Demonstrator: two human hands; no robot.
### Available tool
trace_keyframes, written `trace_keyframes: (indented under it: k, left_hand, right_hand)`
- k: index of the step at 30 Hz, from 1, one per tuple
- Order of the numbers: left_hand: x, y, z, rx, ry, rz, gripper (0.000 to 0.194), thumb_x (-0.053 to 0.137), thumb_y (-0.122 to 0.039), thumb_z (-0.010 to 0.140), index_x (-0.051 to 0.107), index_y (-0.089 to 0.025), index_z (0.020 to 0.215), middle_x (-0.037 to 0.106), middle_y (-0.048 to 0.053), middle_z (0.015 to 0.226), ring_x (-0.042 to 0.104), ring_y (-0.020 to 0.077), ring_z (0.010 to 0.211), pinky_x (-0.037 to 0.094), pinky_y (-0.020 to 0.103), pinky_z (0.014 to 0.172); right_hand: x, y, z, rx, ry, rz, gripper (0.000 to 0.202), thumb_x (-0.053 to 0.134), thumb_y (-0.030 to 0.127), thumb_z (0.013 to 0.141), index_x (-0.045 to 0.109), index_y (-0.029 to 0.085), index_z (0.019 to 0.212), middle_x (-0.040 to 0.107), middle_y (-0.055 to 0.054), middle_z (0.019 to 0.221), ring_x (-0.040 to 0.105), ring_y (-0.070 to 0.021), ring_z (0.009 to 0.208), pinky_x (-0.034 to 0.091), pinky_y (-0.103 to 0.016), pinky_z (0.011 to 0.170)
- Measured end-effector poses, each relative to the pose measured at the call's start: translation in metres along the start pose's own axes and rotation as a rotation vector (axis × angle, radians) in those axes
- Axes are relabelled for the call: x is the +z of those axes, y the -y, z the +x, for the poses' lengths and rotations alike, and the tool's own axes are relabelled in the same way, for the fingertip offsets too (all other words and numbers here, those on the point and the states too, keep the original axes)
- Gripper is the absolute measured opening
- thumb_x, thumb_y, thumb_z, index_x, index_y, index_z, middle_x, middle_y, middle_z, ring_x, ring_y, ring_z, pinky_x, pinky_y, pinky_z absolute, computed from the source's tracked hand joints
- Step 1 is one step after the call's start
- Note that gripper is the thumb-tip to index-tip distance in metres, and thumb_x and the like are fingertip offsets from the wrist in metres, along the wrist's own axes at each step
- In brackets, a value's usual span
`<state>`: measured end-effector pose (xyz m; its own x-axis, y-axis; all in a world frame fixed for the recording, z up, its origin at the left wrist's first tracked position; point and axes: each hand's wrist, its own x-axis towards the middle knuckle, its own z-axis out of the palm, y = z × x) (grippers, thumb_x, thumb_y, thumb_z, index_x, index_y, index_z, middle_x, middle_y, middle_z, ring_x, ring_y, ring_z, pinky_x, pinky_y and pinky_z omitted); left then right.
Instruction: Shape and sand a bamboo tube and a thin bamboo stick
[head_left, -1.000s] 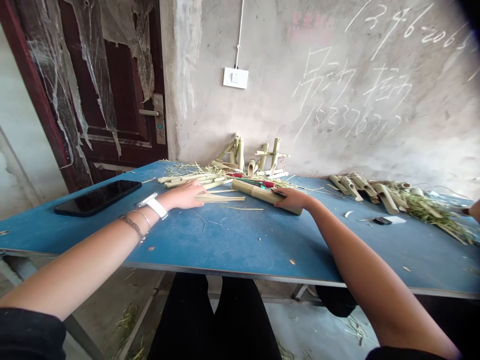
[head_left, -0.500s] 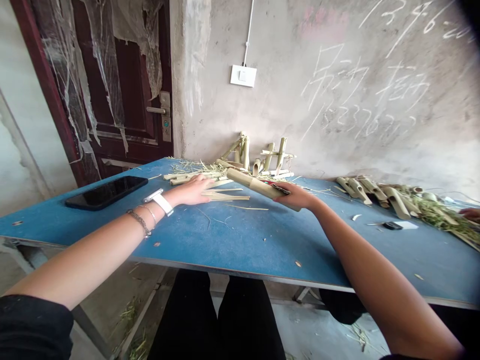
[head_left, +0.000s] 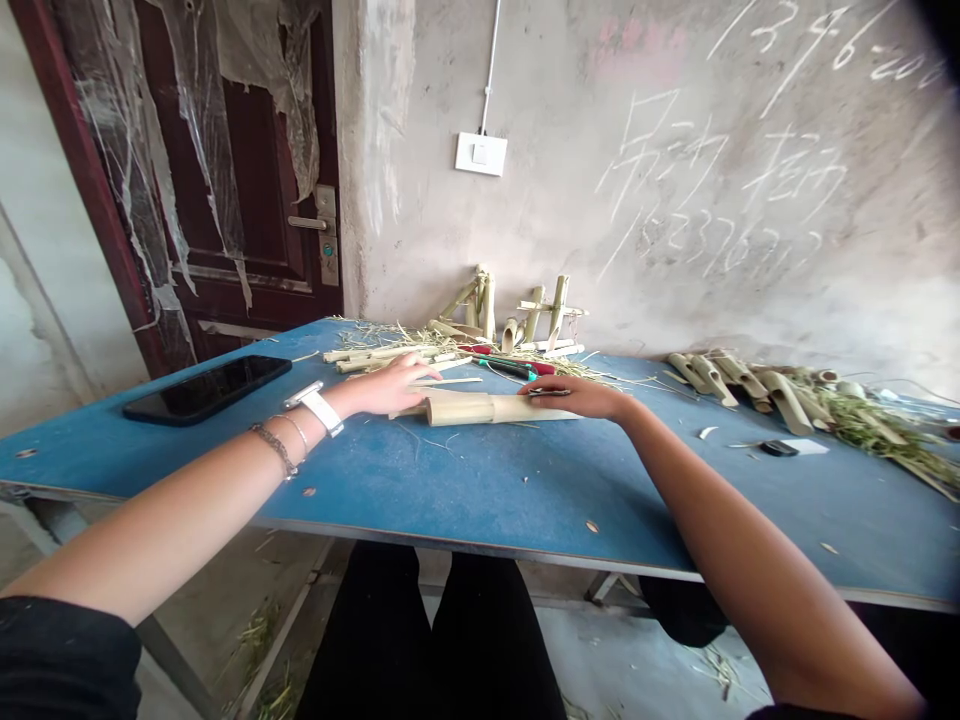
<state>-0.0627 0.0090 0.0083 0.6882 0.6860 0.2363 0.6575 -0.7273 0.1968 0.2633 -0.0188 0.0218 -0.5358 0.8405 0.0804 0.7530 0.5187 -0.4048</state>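
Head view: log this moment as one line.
right hand: holding bamboo tube, small dark object | left hand: near tube's left end | phone: flat on table

Rough grey plaster wall (head_left: 555,220): white handwritten characters (head_left: 656,155) scrawled on its right half
White rectangular switch plate (head_left: 481,154): mounted beneath a thin vertical white conduit (head_left: 490,62)
Dark red panelled door (head_left: 259,170): silver lever handle (head_left: 306,222), torn translucent plastic film (head_left: 199,125)
Flat blue tabletop (head_left: 450,500): stands on grey metal legs (head_left: 176,655)
Grey floor (head_left: 607,670): showing underneath
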Motion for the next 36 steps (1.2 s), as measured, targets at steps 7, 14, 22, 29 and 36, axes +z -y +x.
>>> trace_keyframes:
  k: [7, 14, 22, 29, 36]
  left_hand:
    - [0.002, 0.002, 0.002, 0.165, 0.057, -0.022, 0.032, 0.045, -0.024, 0.081, 0.06, -0.023, 0.109, 0.055, 0.005, 0.107, 0.049, 0.0176, 0.1, 0.036, 0.03, 0.089]
    - [0.002, 0.0, 0.002, 0.192, 0.032, -0.028, 0.03, 0.046, -0.023, 0.079, 0.062, -0.022, 0.105, 0.059, 0.003, 0.103, 0.052, 0.0169, 0.096, 0.039, 0.028, 0.087]
    - [-0.001, -0.007, 0.001, 0.193, 0.079, -0.086, 0.031, 0.048, -0.023, 0.078, 0.06, -0.021, 0.106, 0.06, 0.003, 0.104, 0.053, 0.0162, 0.094, 0.04, 0.026, 0.084]
    - [0.001, -0.006, 0.001, 0.217, 0.101, -0.038, 0.033, 0.053, -0.036, 0.078, 0.06, -0.021, 0.106, 0.059, 0.004, 0.101, 0.052, 0.0169, 0.092, 0.038, 0.025, 0.081]
    - [0.003, -0.003, 0.003, 0.205, 0.071, -0.067, 0.03, 0.051, -0.038, 0.081, 0.061, -0.02, 0.103, 0.059, 0.005, 0.099, 0.052, 0.0165, 0.089, 0.038, 0.026, 0.08]
  right_hand:
    - [0.024, 0.02, 0.015, -0.124, -0.16, -0.159, 0.04, 0.045, 0.047, 0.083, 0.061, 0.018, 0.105, 0.062, -0.008, 0.105, 0.056, -0.0213, 0.097, 0.043, -0.037, 0.086]
    - [0.05, 0.056, 0.02, -0.398, -0.188, -0.364, 0.056, 0.05, 0.046, 0.08, 0.042, 0.016, 0.127, 0.05, -0.013, 0.121, 0.048, -0.0245, 0.11, 0.039, -0.04, 0.093]
    - [0.053, 0.069, 0.019, -0.469, -0.173, -0.446, 0.048, 0.044, 0.043, 0.085, 0.041, 0.02, 0.127, 0.051, -0.011, 0.117, 0.049, -0.023, 0.106, 0.041, -0.04, 0.09]
    - [0.047, 0.053, 0.021, -0.316, -0.187, -0.465, 0.044, 0.037, 0.046, 0.087, 0.048, 0.018, 0.119, 0.054, -0.011, 0.111, 0.051, -0.0235, 0.102, 0.041, -0.038, 0.088]
    - [0.045, 0.044, 0.022, -0.285, -0.174, -0.407, 0.042, 0.036, 0.047, 0.087, 0.051, 0.019, 0.115, 0.055, -0.011, 0.109, 0.052, -0.0234, 0.101, 0.041, -0.038, 0.087]
